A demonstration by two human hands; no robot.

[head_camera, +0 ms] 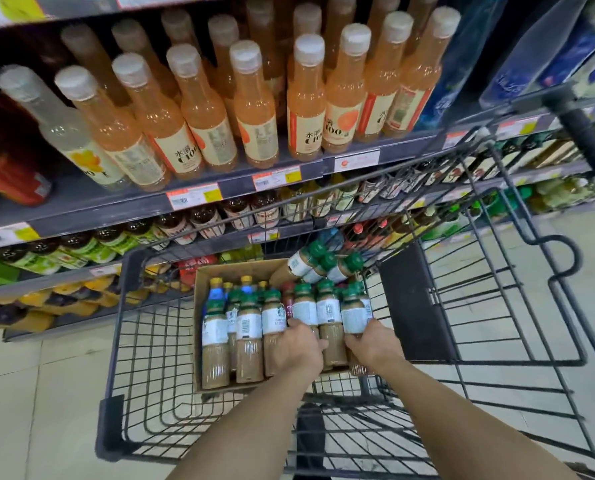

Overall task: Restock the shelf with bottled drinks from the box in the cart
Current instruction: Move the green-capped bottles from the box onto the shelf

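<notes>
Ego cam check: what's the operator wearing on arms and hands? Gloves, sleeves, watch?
Nothing worn shows. Left hand and right hand are ungloved, no rings visible. Left forearm and right forearm are bare to the frame edge: no sleeves, watch, bands or cables.

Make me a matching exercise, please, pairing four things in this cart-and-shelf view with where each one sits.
Things:
1. cardboard box
2. white-capped orange drink bottles
3. yellow-capped bottles
4. green-capped coffee bottles

Places:
a. standing in rows on the upper shelf
b. sitting inside the wire cart
c. in the far left corner of the box
d. upright along the box's near side, some gripped by the left hand and right hand

Pairs: 1-b, 2-a, 3-c, 4-d.
</notes>
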